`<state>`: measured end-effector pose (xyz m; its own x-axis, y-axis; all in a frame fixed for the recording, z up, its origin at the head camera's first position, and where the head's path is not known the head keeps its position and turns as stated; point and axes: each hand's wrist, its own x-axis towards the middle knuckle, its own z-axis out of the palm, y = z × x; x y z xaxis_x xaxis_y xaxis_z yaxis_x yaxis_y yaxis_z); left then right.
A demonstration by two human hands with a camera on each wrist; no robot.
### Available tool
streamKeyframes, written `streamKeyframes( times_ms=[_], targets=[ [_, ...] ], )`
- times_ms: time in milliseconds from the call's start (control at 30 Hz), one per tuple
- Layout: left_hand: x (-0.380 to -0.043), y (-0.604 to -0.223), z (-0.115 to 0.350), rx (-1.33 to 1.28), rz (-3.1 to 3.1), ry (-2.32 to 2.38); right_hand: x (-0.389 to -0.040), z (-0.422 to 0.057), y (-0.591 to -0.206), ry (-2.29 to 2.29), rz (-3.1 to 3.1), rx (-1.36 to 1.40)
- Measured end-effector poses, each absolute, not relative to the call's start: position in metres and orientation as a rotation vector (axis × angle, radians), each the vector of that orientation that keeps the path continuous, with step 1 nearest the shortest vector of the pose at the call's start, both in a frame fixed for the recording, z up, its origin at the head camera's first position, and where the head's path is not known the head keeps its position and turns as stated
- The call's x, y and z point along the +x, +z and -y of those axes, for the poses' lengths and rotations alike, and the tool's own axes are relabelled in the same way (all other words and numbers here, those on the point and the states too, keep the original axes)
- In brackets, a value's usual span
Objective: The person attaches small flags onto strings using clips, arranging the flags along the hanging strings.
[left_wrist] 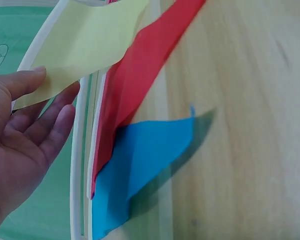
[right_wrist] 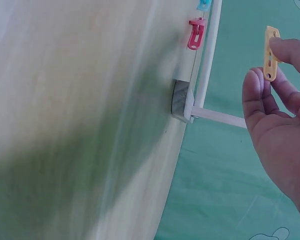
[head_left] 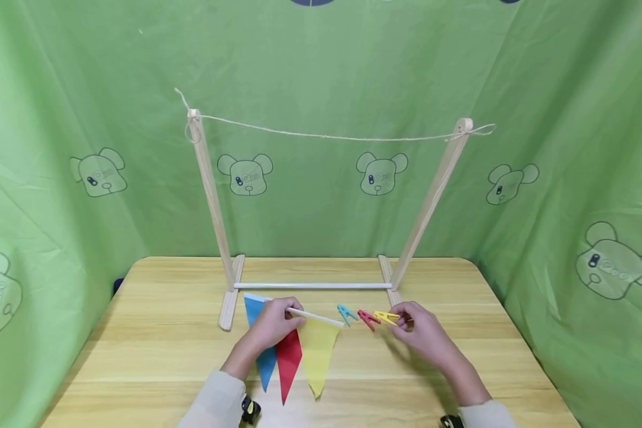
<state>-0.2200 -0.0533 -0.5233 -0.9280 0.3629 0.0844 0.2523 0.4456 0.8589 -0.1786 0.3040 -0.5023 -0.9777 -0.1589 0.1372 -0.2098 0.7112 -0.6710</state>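
My left hand (head_left: 275, 324) pinches the yellow pennant (head_left: 319, 353) by its white top edge, thumb on the near face in the left wrist view. Beneath that hand, a red pennant (head_left: 288, 359) and a blue pennant (left_wrist: 140, 155) lie overlapping on the table. My right hand (head_left: 419, 330) holds a yellow clothespin (right_wrist: 270, 54) between thumb and fingers, raised off the table in the right wrist view. Just left of it on the tabletop sit a red clothespin (head_left: 368, 319) and a light blue clothespin (head_left: 346, 314).
Behind the hands stands a wooden frame with a left post (head_left: 212, 199), a right post (head_left: 430, 205) and a white bottom rod (head_left: 312, 286). A thin string (head_left: 321, 136) hangs between the post tops. Green curtain (head_left: 310, 220) surrounds the wooden table (head_left: 155, 333).
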Motion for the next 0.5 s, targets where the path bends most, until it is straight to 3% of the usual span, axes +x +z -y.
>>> streamKeyframes(
  times_ms=[500],
  targets=[
    [-0.22, -0.502, 0.052, 0.506, -2.548, 1.647, -0.185, -0.304, -0.483, 1.053, 2.743, 0.382]
  ],
)
